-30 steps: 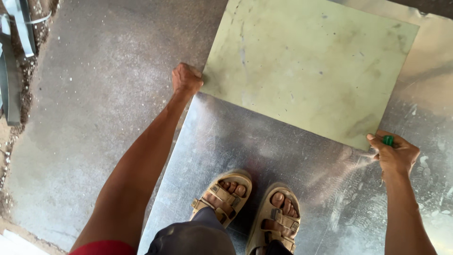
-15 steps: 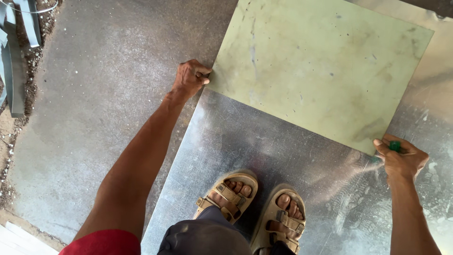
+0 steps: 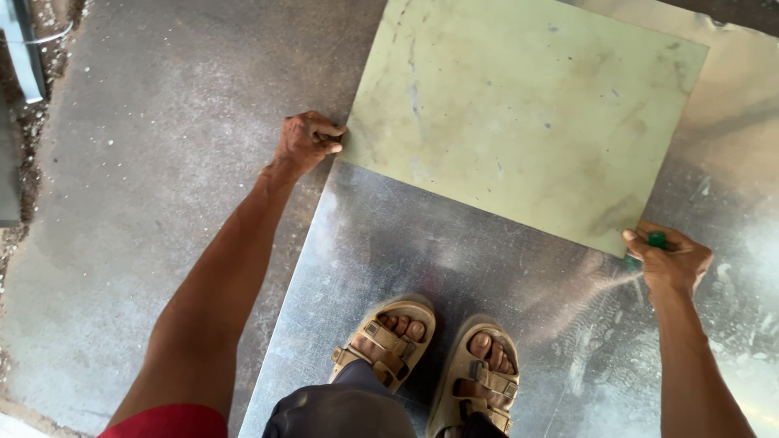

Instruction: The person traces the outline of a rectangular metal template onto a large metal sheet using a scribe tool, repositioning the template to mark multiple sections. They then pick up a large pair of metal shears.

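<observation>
A pale green square panel (image 3: pixel 519 122) lies flat on a larger shiny metal sheet (image 3: pixel 454 268), turned a little so one corner points toward the near right, and it covers the far part of the sheet while the near part stays bare. Its face is dull and matte, marked with faint grey smudges, thin scratches and a darker stain near the near-right corner. The left hand (image 3: pixel 307 142) is curled at the panel's left corner, fingers bent over the edge where panel and sheet meet, seemingly pinning that corner so it cannot slide. The right hand (image 3: pixel 669 261) is closed around a small green marker-like tool (image 3: pixel 656 241), its tip set at the panel's near-right corner, as if using the panel's edge as a guide on the metal. Two feet in tan strapped sandals (image 3: pixel 430 357) stand on the bare near part of the sheet, their weight likely keeping it flat. The sheet rests on a rough grey concrete floor (image 3: pixel 154 162), with gravel and metal lengths (image 3: pixel 24 49) at the far left.
</observation>
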